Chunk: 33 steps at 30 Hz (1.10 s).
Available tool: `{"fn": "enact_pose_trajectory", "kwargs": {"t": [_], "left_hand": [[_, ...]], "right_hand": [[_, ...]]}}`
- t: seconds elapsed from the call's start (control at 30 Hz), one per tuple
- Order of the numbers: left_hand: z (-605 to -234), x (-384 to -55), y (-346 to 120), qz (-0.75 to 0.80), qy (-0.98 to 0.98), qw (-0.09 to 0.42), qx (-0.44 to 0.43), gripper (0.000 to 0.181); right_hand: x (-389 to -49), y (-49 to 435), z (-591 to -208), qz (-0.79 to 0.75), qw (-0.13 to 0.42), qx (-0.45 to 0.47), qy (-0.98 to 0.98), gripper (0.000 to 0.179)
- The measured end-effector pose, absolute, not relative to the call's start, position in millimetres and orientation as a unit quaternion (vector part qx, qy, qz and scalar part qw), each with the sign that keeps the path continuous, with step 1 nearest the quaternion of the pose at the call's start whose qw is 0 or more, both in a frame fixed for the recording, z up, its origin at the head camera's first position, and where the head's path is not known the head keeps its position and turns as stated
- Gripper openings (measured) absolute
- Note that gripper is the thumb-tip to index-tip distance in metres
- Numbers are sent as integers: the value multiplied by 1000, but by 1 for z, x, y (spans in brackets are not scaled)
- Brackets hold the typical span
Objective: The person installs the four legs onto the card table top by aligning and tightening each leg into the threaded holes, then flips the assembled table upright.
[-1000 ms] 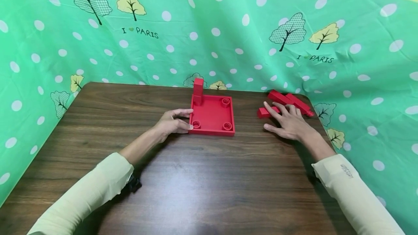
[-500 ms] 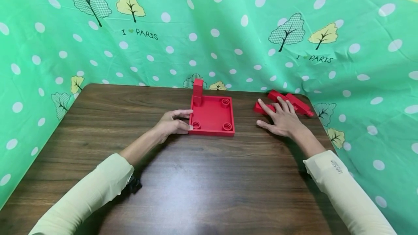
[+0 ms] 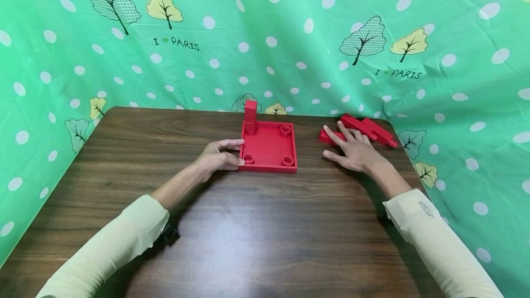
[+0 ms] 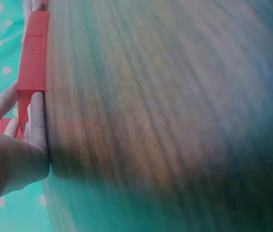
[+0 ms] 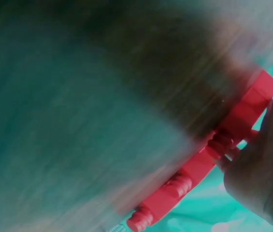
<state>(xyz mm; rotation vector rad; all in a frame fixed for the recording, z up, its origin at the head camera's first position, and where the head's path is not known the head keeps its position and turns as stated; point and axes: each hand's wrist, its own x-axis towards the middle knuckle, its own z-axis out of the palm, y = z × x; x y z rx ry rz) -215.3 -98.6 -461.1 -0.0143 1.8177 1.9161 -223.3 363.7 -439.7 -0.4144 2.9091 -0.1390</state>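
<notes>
A red square board (image 3: 269,144) with a raised rim lies on the table, with threaded round sockets in three corners. One red square leg (image 3: 250,116) stands upright in its far left corner. My left hand (image 3: 215,156) grips the board's left side, thumb at the near left corner. Several loose red legs lie at the far right; my right hand (image 3: 357,153) is spread over the nearest leg (image 3: 325,137), fingers extended across it and thumb apart. That leg's threaded end (image 5: 221,142) shows beside the fingers in the right wrist view.
Two more red legs, one on the left (image 3: 357,125) and one on the right (image 3: 378,131), lie side by side behind the right hand, near the table's far right corner. A green dotted cloth (image 3: 265,49) hangs around the back and sides of the wooden table (image 3: 248,224).
My right hand has moved left across the table, and the nearest leg has slid left with it. The left hand and the board have stayed in place.
</notes>
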Motion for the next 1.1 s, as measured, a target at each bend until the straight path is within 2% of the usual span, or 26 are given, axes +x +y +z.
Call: {"fn": "enact_pose_trajectory", "kwargs": {"t": [0.2,0.33,0.6,0.87,1.1], "left_hand": [[-461,-216,-98,701,669,247,-4,81],[-463,-215,-98,700,669,248,-1,82],[-466,-216,-97,701,668,251,-2,82],[-465,-215,-96,702,667,250,-2,82],[-461,-216,-97,705,664,249,-5,81]], "right_hand": [[-231,364,-436,-87,60,-144,984,103],[-240,362,-432,-127,76,-141,979,110],[-256,360,-429,-191,116,-108,969,94],[-268,359,-429,-206,120,-86,967,77],[-276,355,-426,-204,101,-98,969,61]]}}
